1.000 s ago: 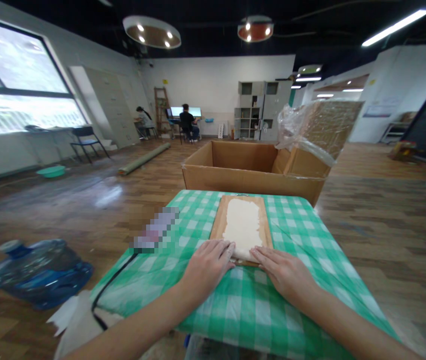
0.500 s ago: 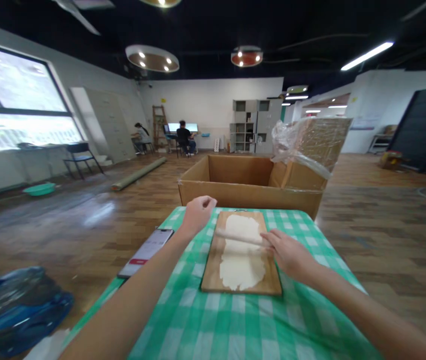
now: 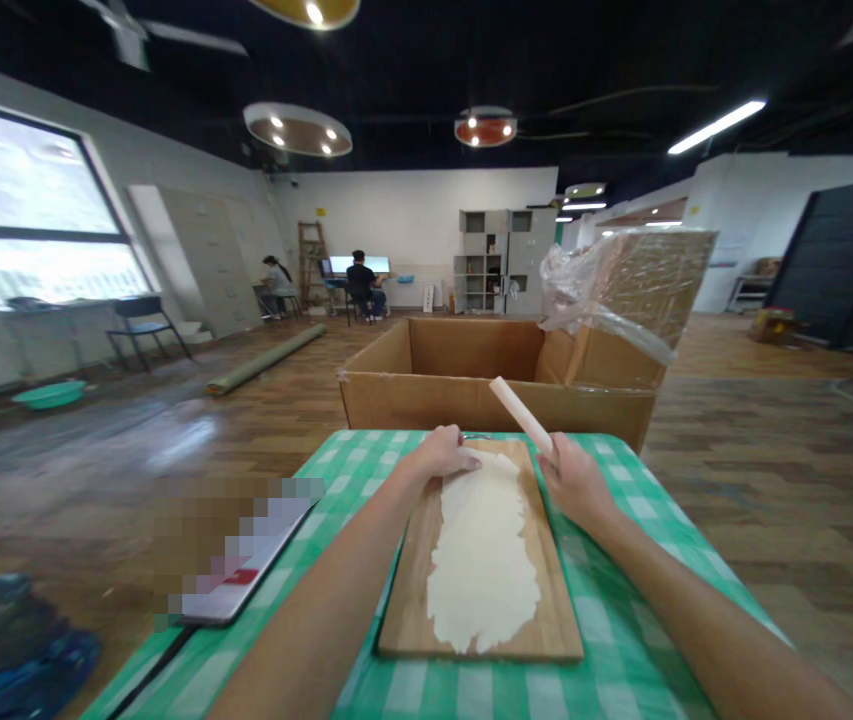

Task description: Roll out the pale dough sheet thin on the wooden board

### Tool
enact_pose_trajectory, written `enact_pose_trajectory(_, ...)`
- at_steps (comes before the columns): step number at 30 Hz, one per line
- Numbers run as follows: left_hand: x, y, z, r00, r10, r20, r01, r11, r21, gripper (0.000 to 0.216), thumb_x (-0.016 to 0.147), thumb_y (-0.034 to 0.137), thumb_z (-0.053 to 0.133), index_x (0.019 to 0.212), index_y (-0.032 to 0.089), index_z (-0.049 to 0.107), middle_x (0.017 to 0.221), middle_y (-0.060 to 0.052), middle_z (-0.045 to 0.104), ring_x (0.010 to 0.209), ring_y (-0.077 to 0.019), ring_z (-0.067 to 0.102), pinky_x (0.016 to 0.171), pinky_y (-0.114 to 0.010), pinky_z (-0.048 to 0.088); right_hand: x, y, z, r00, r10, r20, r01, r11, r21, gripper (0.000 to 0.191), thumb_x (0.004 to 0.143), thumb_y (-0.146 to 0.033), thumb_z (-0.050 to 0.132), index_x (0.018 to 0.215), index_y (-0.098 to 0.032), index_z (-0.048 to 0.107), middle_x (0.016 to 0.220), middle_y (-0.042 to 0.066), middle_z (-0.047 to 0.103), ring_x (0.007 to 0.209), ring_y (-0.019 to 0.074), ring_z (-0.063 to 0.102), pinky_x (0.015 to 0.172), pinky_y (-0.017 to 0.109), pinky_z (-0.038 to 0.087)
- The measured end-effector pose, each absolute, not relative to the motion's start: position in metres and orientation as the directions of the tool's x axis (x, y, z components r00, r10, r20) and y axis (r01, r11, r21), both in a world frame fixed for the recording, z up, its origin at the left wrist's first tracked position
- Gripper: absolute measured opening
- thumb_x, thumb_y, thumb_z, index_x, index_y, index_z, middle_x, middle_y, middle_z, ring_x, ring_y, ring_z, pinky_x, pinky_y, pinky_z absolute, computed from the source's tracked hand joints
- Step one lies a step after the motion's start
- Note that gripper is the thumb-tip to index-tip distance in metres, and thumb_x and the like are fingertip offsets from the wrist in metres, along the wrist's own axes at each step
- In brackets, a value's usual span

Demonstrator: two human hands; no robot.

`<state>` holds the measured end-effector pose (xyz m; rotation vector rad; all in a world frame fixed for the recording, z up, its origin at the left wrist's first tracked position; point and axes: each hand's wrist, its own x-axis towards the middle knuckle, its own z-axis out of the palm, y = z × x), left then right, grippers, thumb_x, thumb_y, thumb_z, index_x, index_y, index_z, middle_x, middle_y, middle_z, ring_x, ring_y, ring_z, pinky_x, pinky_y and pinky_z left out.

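Observation:
A flat, ragged-edged sheet of dough (image 3: 482,560) lies lengthwise on a wooden board (image 3: 557,625). My left hand (image 3: 445,452) is at the dough's far left corner, its fingers closed in a pinch on the edge. In my right hand (image 3: 574,478), just right of the board, is a pale wooden rolling pin (image 3: 522,415). The pin is gripped near one end and lifted off the dough, its free end pointing up and away to the left.
A green checked cloth (image 3: 636,600) covers the table. To the left lies a phone (image 3: 246,580), partly pixelated. Beyond the table stands a large open cardboard box (image 3: 426,395). A blue plastic bottle (image 3: 17,650) is at lower left. Two people sit in the background.
The rolling pin has come up off the dough and swung upright in my right hand. My left hand has moved right and down, from above the table to the dough's far edge.

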<state>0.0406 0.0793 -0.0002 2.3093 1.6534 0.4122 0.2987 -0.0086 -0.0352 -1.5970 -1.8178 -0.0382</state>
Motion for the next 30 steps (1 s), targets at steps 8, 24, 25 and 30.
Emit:
enact_pose_trajectory(8, 0.045, 0.089, -0.008, 0.371, 0.926, 0.070, 0.750, -0.344, 0.565, 0.025, 0.071, 0.042, 0.076, 0.080, 0.019, 0.072, 0.079, -0.001, 0.073, 0.075, -0.0206, 0.066, 0.059, -0.025, 0.041, 0.304, -0.003, -0.046, -0.078, 0.872, 0.483, 0.937, 0.229, -0.262, 0.009, 0.103, -0.029, 0.046, 0.102, -0.022, 0.053, 0.095, 0.005, 0.068, 0.080, 0.0208, 0.060, 0.068, 0.032, 0.032)
enact_pose_trajectory(24, 0.047, 0.094, -0.020, 0.287, 0.902, 0.322, 0.679, -0.429, 0.595, 0.015, 0.085, 0.033, 0.067, 0.088, 0.021, 0.075, 0.089, -0.001, 0.077, 0.082, -0.0183, 0.068, 0.073, -0.027, 0.048, 0.303, -0.008, -0.043, -0.077, 0.885, 0.458, 0.937, 0.222, -0.271, 0.018, 0.105, -0.036, 0.045, 0.107, -0.022, 0.055, 0.101, 0.007, 0.069, 0.086, 0.0223, 0.061, 0.071, 0.031, 0.036)
enact_pose_trajectory(25, 0.046, 0.095, -0.018, 0.256, 0.907, 0.335, 0.676, -0.416, 0.609, 0.015, 0.085, 0.032, 0.067, 0.090, 0.021, 0.075, 0.091, -0.002, 0.077, 0.083, -0.0182, 0.068, 0.075, -0.027, 0.050, 0.303, -0.008, -0.042, -0.081, 0.884, 0.461, 0.934, 0.229, -0.274, 0.021, 0.105, -0.039, 0.044, 0.107, -0.021, 0.056, 0.101, 0.007, 0.069, 0.087, 0.0228, 0.062, 0.071, 0.032, 0.037)
enact_pose_trajectory(30, 0.028, 0.101, 0.003, -0.084, 0.904, 0.420, 0.627, -0.280, 0.727, 0.026, 0.094, 0.035, 0.055, 0.100, 0.019, 0.074, 0.098, -0.006, 0.078, 0.093, -0.0192, 0.070, 0.084, -0.028, 0.052, 0.300, -0.015, -0.036, -0.186, 0.869, 0.459, 0.905, 0.333, -0.265, 0.032, 0.105, -0.047, 0.045, 0.115, -0.021, 0.060, 0.111, 0.009, 0.070, 0.098, 0.0246, 0.063, 0.076, 0.031, 0.040)
